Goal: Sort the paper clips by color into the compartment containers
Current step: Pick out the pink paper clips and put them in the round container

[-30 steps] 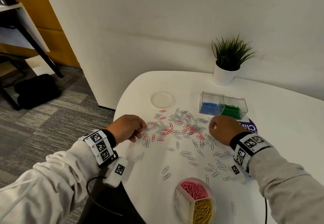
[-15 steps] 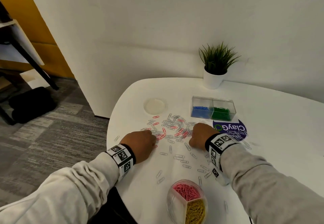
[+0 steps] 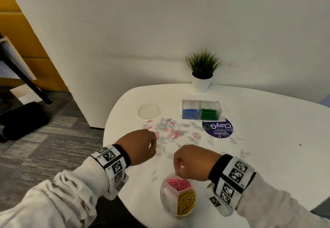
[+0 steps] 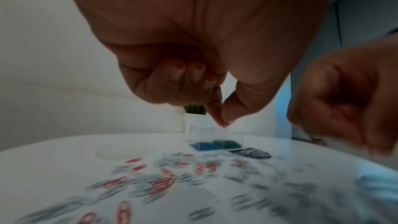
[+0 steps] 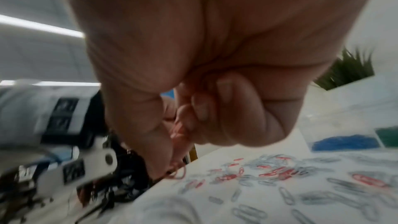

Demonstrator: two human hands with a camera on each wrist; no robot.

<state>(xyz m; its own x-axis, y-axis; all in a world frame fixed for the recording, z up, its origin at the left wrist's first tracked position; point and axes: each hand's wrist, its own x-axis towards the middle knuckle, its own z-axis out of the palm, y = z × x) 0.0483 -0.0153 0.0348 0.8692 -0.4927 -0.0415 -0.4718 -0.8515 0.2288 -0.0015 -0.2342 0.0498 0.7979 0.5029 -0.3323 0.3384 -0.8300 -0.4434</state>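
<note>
Loose red and silver paper clips point(image 3: 167, 131) lie heaped mid-table. My right hand point(image 3: 180, 165) is curled round a bunch of red clips point(image 5: 178, 130), one dangling from the fist, just above the far rim of the round divided container point(image 3: 165, 190), which holds pink clips point(image 3: 178, 184) and yellow clips point(image 3: 185, 201). My left hand point(image 3: 154, 145) hovers at the pile's near left edge. Its thumb and forefinger point(image 4: 224, 123) pinch together with a trace of red at the tips, seemingly a red clip. A clear box point(image 3: 200, 103) at the back holds blue and green clips.
A round clear lid point(image 3: 148, 111) lies left of the box. A potted plant point(image 3: 202, 72) stands at the wall, and a purple sticker point(image 3: 217, 127) with silver clips on it lies right of the pile. The table edge runs close on the left.
My right hand has pulled back from the pile to the round container with red clips in it. My left hand has stayed at the pile's left edge, lifted a little.
</note>
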